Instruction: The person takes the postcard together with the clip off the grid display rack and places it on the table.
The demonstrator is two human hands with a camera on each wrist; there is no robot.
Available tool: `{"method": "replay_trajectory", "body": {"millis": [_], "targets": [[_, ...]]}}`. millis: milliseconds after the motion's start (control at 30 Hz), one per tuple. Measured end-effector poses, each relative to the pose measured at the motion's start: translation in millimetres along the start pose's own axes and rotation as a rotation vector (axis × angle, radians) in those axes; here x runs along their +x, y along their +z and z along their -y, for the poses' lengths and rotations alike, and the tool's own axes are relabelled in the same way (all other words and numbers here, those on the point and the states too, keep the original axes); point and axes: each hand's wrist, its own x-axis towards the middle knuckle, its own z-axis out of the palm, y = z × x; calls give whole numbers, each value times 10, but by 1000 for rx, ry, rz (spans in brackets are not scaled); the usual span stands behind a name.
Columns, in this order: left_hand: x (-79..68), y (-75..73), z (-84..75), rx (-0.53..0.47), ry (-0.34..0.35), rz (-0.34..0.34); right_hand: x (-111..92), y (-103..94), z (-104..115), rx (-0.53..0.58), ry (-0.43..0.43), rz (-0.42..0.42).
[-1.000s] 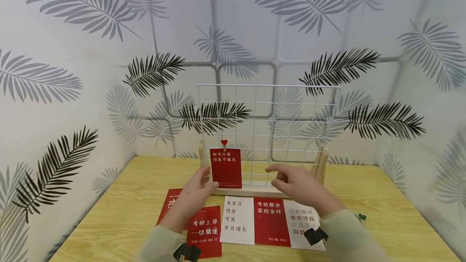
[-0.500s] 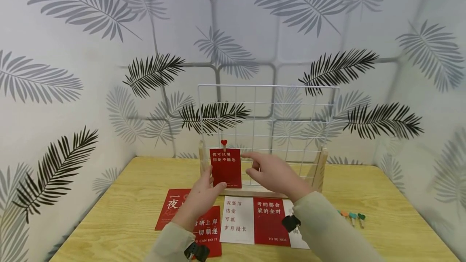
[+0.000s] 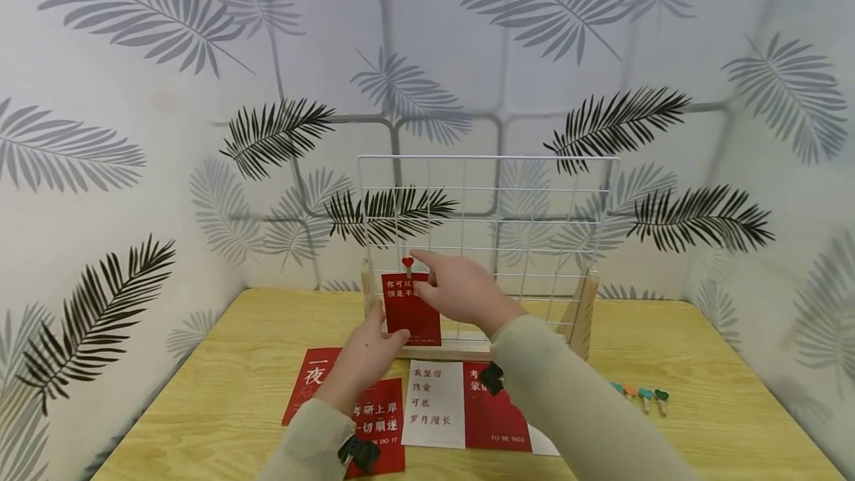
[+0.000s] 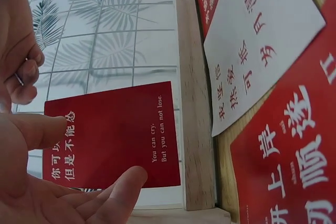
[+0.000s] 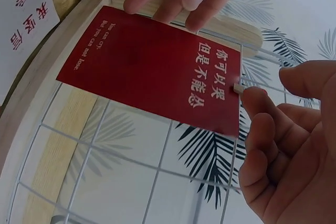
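A red card with white lettering (image 3: 410, 321) hangs upright on the white wire grid (image 3: 490, 158), under a small clothespin with a red heart (image 3: 407, 263). My left hand (image 3: 364, 355) is at the card's lower left, its thumb over the card's front and its fingers along the left edge. My right hand (image 3: 464, 292) is at the card's top, the index fingertip just beside the heart and the thumb in front of the card. In the right wrist view, the clothespin's wooden end (image 5: 239, 88) shows by the right hand (image 5: 289, 135); the heart is hidden there.
Wooden feet (image 3: 582, 310) hold the grid on the yellow wood-grain table (image 3: 721, 377). Several cards lie in front, including a white card (image 3: 434, 407) and a red card (image 3: 494, 421). Several small clothespins (image 3: 646, 396) lie at the right. A leaf-patterned wall stands behind.
My right hand has moved left and up from the grid's middle to the heart clothespin, now covering part of the card. The left hand has shifted only slightly; the card stays hanging.
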Motion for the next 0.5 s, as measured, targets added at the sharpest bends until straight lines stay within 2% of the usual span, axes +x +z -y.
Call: {"method": "replay_trajectory", "body": {"millis": [233,500], "targets": [[63,6,17,70,1,-19,141,62,74,-66,12,-2],[82,2,34,141,35,-51,192,97,128,-87,62,-18]]}}
